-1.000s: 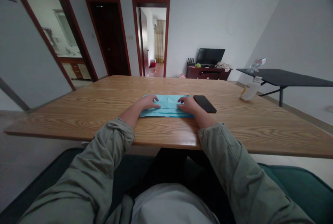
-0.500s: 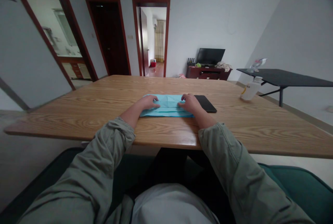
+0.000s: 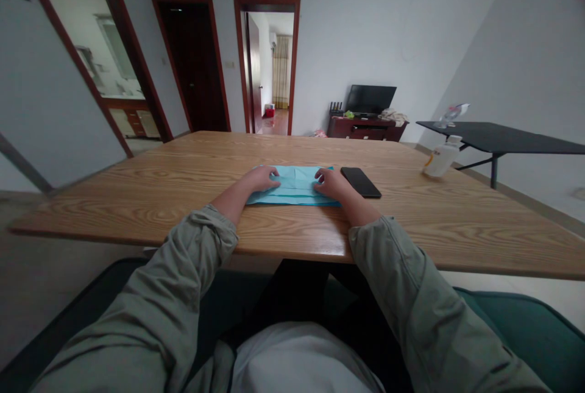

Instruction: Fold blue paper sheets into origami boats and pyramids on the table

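A light-blue folded sheet [image 3: 295, 181], paper or thin cloth, lies flat on the wooden table with creases running across it. Over its left end rests my left hand [image 3: 262, 178], thumb and fingers apart. At the right end, my right hand [image 3: 333, 182] touches the sheet with curved fingers, its thumb spread from them. Neither palm shows, and the sheet's two ends are partly covered by the hands. Just right of my right hand lies a black smartphone [image 3: 361, 182].
The wooden table [image 3: 183, 167] stretches wide before me. A white translucent bottle [image 3: 441, 158] stands at its right side. Beyond are a black folding table [image 3: 507, 136] with a clear plastic item [image 3: 452, 115], a television [image 3: 371, 99] on a low cabinet, and doorways.
My right hand has drawn slightly down toward me, uncovering the sheet's far right corner and more of the smartphone's edge. My left hand has hardly moved.
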